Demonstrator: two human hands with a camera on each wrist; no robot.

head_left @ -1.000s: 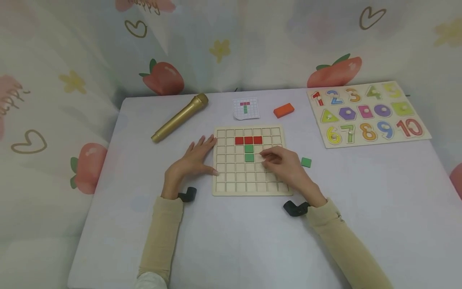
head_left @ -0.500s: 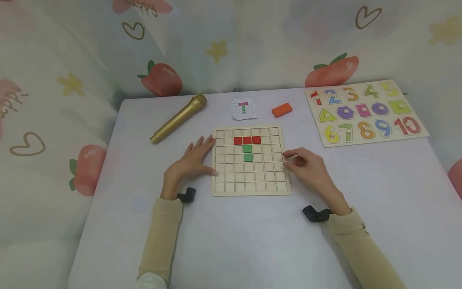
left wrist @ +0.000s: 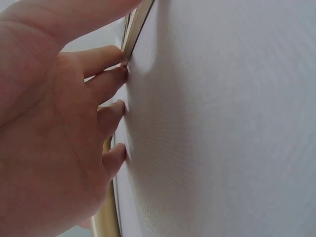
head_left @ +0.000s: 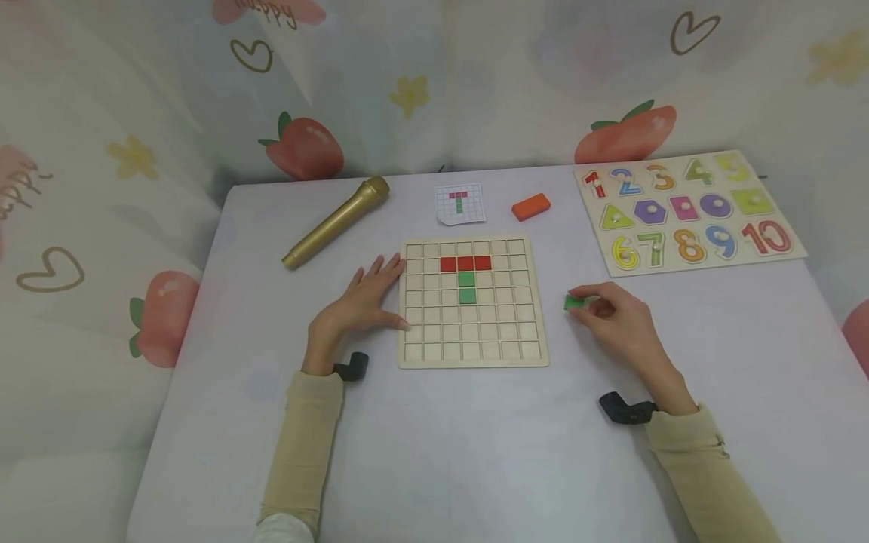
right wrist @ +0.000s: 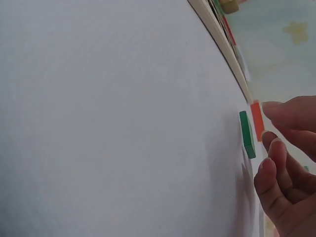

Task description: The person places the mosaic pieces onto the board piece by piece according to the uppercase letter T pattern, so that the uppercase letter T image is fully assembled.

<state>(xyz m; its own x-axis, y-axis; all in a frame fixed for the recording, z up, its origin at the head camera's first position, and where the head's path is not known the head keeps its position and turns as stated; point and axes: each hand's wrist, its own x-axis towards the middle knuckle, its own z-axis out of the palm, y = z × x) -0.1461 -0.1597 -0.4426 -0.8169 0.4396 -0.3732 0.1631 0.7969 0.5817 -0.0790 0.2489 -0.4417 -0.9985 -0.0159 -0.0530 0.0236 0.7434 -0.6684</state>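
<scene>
A wooden grid board [head_left: 441, 353] lies mid-table, with red square tiles [head_left: 465, 264] in a row and two green tiles [head_left: 466, 287] below the middle one. My left hand [head_left: 356, 305] rests spread at the board's left edge, thumb and fingertips touching it. In the left wrist view its fingertips [left wrist: 118, 74] lie along the board edge. My right hand [head_left: 621, 324] is right of the board, thumb and index finger on either side of a loose green tile [head_left: 573, 302]. The right wrist view shows this green tile [right wrist: 247, 134] on the table, the fingertips slightly apart from it.
Behind the board lie a small pattern card [head_left: 460, 204], an orange block [head_left: 531, 207] and a golden microphone [head_left: 336, 224]. A number-and-shape puzzle board [head_left: 689, 213] lies at the back right. A patterned curtain [head_left: 502, 83] hangs behind the table.
My right hand has moved right, off the grid board, to the loose green tile. My left hand has stayed at the board's left edge.
</scene>
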